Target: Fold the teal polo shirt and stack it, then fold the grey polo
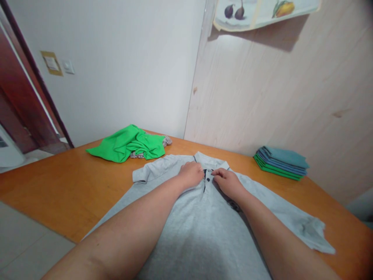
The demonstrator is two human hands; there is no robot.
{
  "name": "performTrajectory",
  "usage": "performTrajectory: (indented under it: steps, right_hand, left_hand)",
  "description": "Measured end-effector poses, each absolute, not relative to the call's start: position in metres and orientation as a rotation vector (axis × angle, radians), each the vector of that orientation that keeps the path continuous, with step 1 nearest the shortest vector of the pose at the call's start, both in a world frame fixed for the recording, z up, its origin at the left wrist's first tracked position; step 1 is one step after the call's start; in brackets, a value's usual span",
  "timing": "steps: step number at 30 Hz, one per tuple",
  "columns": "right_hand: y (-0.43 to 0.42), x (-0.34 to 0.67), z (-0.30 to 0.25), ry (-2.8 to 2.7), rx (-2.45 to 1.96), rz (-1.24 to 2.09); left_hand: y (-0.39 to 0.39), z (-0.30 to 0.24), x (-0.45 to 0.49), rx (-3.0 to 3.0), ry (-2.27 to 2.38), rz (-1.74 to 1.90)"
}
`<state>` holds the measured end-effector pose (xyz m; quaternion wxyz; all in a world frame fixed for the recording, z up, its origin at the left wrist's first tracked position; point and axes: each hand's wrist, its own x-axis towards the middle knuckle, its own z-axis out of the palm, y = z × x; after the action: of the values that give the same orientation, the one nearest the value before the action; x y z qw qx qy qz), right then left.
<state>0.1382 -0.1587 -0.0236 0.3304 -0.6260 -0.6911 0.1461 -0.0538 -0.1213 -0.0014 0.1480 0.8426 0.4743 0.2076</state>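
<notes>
Shirt [210, 229] in pale grey lies spread on the brown counter [96, 190], its collar [217, 161] at the far end and its short sleeves out to left and right. Left hand [190, 174] rests on the chest just left of the front opening, fingers curled nearly closed; their tips are hidden, so I cannot tell whether they grip cloth. Right hand [229, 182] is across the opening, thumb and forefinger brought together on its edge in a pinch, beside the dark buttons [208, 179].

At the far left, a bright green cloth [125, 144] lies crumpled, with striped fabric [167, 140] showing at its right end. Toward the far right sits a neat folded stack [281, 161], blue-green on top, blue between, green below.

On the left wall, a small label [51, 63] beside the switch [68, 66] is too blurred to read. A sheet [262, 15] higher up shows fruit pictures.
</notes>
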Motion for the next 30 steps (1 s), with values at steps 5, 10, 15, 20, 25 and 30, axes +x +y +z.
performTrajectory:
  steps: [5, 10, 15, 20, 25, 30]
  right_hand:
    - [-0.158, 0.144, -0.022, -1.939, -1.732, 0.16]
    - [-0.159, 0.139, -0.022, -2.002, -1.832, 0.085]
    - [-0.161, 0.133, -0.019, -2.01, -1.898, 0.093]
    - [-0.162, 0.128, -0.014, -1.991, -1.948, 0.086]
    - [-0.164, 0.122, -0.017, -1.924, -1.967, 0.029]
    - [-0.164, 0.12, -0.018, -1.85, -1.948, 0.006]
  left_hand:
    - [-0.121, -0.003, -0.059, 2.555, 1.407, 0.546]
    - [-0.118, -0.014, -0.057, 2.65, 1.388, 0.513]
    - [-0.114, -0.018, -0.056, 2.617, 1.405, 0.531]
    - [-0.115, -0.019, -0.056, 2.663, 1.394, 0.57]
    - [-0.114, -0.015, -0.055, 2.619, 1.448, 0.565]
    - [-0.099, -0.002, -0.049, 2.397, 1.392, 0.582]
